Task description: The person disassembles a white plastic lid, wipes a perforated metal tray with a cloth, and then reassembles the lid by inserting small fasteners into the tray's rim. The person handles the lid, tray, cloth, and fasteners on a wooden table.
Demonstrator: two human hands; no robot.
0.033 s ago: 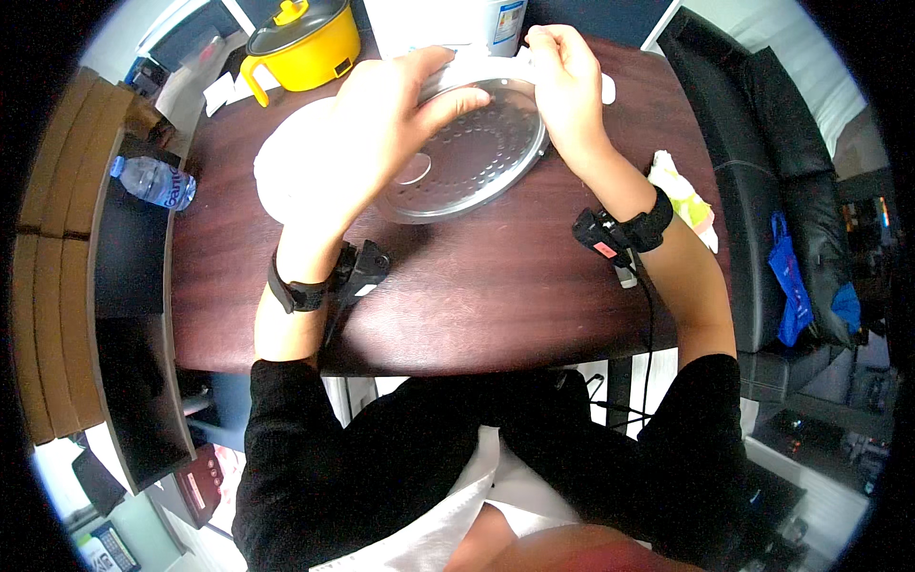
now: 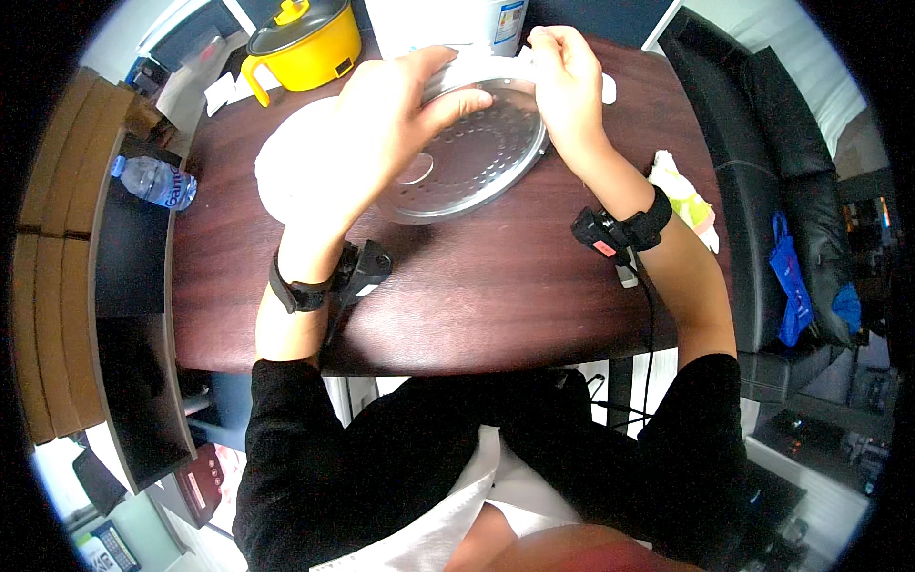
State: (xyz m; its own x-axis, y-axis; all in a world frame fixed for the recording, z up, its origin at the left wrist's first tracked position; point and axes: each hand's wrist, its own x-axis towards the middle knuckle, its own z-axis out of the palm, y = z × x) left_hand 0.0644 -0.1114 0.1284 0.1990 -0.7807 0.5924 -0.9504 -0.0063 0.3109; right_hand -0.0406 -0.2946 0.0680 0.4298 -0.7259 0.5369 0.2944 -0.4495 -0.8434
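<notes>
I have both hands clamped on the perforated metal tray (image 2: 472, 157) above the table (image 2: 496, 286), left hand (image 2: 367, 133) and right hand (image 2: 569, 81) gripping opposite rims, white cloth (image 2: 286, 167) lying beneath, wiping apparently unfinished.

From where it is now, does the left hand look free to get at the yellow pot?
Probably not at once: the left hand is gripping the perforated metal tray. The yellow pot sits just beyond it, with nothing between.
</notes>
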